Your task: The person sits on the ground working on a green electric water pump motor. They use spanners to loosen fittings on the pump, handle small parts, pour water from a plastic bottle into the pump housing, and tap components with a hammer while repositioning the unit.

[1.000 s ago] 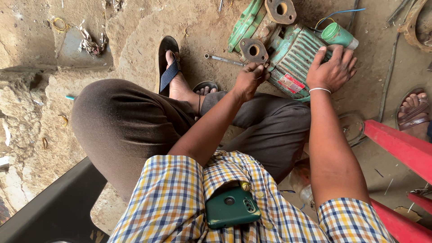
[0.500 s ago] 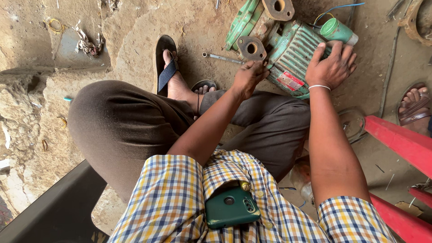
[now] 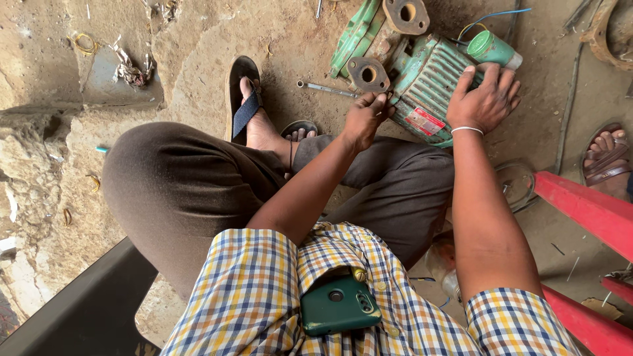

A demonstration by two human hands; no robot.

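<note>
The green pump motor (image 3: 425, 86) lies on the dirt floor (image 3: 198, 39) at one o'clock, right hand (image 3: 484, 99) spread flat on it, left hand (image 3: 366, 118) apparently pinching something small at its flange, which could drop into the dirt.

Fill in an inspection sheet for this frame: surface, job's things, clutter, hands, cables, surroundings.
Surface: bare dirt floor, dusty and uneven.
Job's things: green ribbed pump motor lying on the floor, rusty flange at its end; a second flange above.
Clutter: metal rod beside the motor, wire scraps, debris.
Hands: left hand at the motor's flange end, whether it grips anything cannot be told; right hand flat on the motor body, holding nothing.
Cables: blue and yellow wires near the green cylinder.
Surroundings: red frame, another person's sandalled foot, green phone in shirt pocket.
</note>
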